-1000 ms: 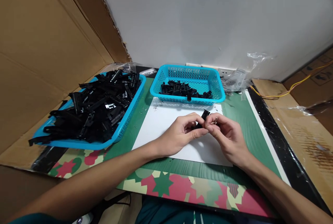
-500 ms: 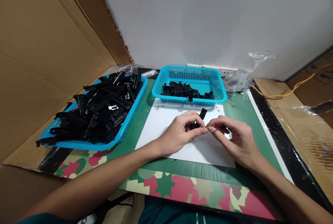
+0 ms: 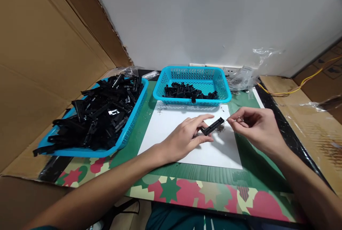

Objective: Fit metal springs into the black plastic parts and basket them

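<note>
My left hand holds a long, narrow black plastic part over a white sheet, the part's far end angled up to the right. Just right of that end, my right hand is closed in a pinch; whatever is between its fingertips is too small to name. The two hands are apart. Beneath the black part's far end lies a small pile of thin metal bits on the sheet.
A blue basket heaped with black plastic parts stands at the left. Behind the sheet is another blue basket holding smaller black parts. Clear plastic bags lie at the back right. Cardboard walls in the left side.
My right hand has moved right, away from my left hand. The black part in my left hand has swung from upright to slanting right, and the small pile has come into view.
</note>
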### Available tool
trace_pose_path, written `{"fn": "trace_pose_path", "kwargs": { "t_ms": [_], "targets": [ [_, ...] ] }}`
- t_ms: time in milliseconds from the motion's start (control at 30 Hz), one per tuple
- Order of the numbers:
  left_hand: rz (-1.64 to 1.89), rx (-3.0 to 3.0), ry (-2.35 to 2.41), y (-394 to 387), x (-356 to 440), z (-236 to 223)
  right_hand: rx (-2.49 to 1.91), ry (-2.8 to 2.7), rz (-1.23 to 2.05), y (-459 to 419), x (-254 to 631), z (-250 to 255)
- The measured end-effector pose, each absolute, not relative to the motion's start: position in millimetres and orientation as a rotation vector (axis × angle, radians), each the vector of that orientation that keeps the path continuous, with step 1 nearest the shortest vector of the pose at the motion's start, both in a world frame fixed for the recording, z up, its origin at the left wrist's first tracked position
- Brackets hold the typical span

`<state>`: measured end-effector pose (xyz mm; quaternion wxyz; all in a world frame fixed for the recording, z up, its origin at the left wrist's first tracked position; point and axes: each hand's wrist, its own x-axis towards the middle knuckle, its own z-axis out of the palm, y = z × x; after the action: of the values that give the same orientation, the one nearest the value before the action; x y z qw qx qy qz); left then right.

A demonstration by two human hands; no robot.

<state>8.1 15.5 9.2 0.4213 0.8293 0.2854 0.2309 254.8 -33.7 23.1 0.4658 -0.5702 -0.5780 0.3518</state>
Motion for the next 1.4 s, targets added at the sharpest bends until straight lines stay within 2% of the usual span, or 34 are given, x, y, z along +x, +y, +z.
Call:
{"fn": "trace_pose_path", "kwargs": {
  "t_ms": [133, 400, 1067, 1400],
  "targets": [
    [0.628, 2.366, 0.748, 18, 6, 3, -1.503, -1.44, 1.068, -28, 254, 19],
    [0.702, 2.562, 0.588, 17, 10, 3, -1.58, -1.492, 1.195, -25, 244, 6],
    [0.637, 2.66, 0.525, 15, 11, 3, -1.644, -1.669, 1.018, -31, 239, 4],
    [0.619, 2.62, 0.544, 16, 9, 1, -1.619, -1.639, 1.053, -32, 240, 5]
  ]
}}
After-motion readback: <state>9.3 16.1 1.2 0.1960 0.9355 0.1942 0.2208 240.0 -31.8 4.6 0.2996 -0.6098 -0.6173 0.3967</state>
